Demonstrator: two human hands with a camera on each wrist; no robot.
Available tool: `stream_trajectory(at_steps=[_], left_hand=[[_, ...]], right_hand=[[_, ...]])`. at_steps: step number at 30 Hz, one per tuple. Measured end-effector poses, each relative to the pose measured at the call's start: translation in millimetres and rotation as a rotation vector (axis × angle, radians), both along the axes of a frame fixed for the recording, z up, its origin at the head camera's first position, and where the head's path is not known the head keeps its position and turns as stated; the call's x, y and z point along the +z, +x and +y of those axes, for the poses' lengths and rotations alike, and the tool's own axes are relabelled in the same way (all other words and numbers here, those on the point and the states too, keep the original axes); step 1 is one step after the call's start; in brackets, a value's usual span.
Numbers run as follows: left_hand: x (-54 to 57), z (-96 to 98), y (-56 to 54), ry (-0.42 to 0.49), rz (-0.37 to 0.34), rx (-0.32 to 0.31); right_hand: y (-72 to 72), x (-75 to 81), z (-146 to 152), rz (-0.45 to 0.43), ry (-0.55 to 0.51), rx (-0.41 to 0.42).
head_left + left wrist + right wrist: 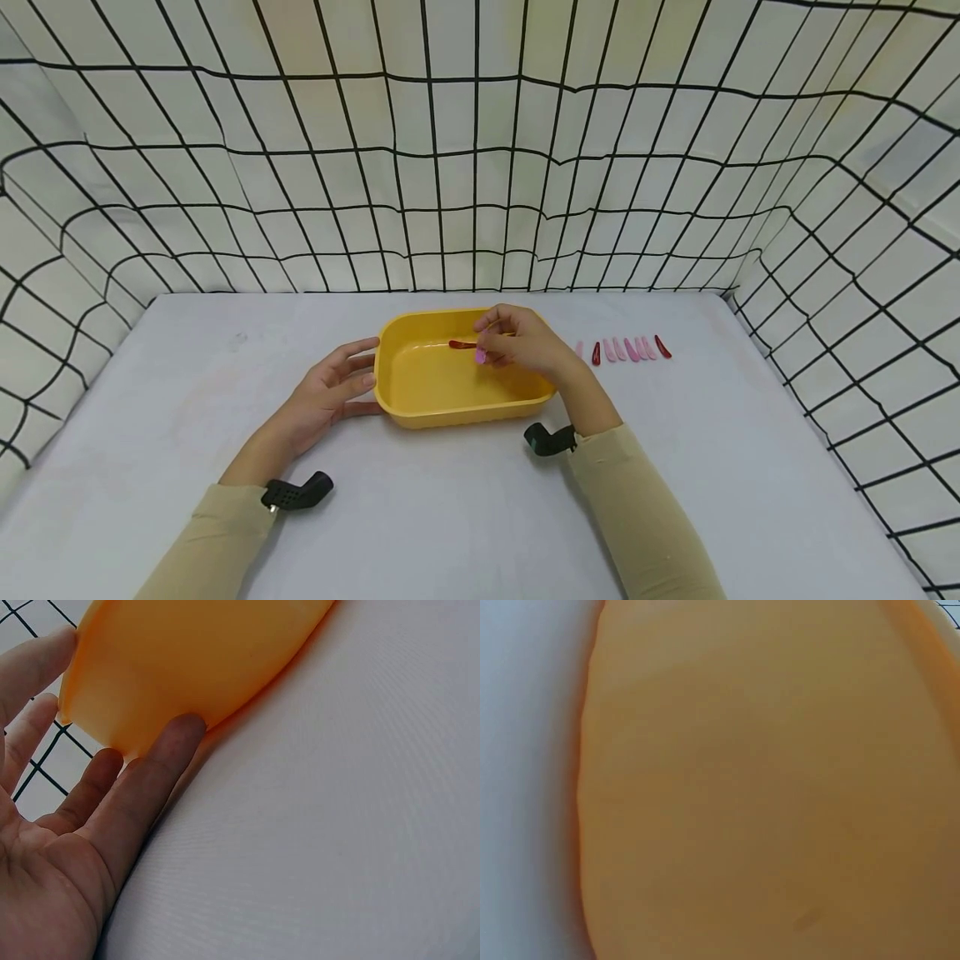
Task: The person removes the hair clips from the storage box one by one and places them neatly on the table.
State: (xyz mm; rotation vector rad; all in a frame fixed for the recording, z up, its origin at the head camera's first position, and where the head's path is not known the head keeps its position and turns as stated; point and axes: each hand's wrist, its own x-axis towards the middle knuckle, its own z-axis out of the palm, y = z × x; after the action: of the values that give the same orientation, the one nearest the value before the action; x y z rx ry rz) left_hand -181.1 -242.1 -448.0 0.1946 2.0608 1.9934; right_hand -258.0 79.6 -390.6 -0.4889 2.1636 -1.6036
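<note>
My left hand (327,392) rests its fingertips on the left end of a yellow plastic tub (435,412), fingers extended. In the left wrist view, the fingers (176,746) touch the tub's outer wall (180,667). Over the tub's right half, my right hand (517,337) pinches a small pink hair clip (481,356) between thumb and fingers. A red hair clip (461,344) shows just left of those fingertips, against the inside of the tub. The right wrist view holds mostly the tub's wall (742,750); the hand itself is out of that frame.
On the white table (435,517), right of the tub, lies a row of several slim clips, including pink (632,350) and red ones (663,347). My right forearm passes close to the row's left end. Black wire mesh (480,150) encloses the back and sides.
</note>
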Motion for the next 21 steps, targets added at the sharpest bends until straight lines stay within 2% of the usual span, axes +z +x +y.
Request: stream_trajectory(at_steps=[8, 13, 21], left_hand=[[0.6, 0.0, -0.5, 0.0, -0.006, -0.001], [1.1, -0.1, -0.7, 0.002, -0.007, -0.003], [-0.3, -1.1, -0.8, 0.009, -0.006, -0.003]], right_hand=[[0.8, 2.7, 1.1, -0.011, 0.006, -0.013], [0.1, 1.2, 0.2, -0.01, -0.034, -0.032], [-1.0, 0.5, -1.1, -0.069, -0.115, -0.131]])
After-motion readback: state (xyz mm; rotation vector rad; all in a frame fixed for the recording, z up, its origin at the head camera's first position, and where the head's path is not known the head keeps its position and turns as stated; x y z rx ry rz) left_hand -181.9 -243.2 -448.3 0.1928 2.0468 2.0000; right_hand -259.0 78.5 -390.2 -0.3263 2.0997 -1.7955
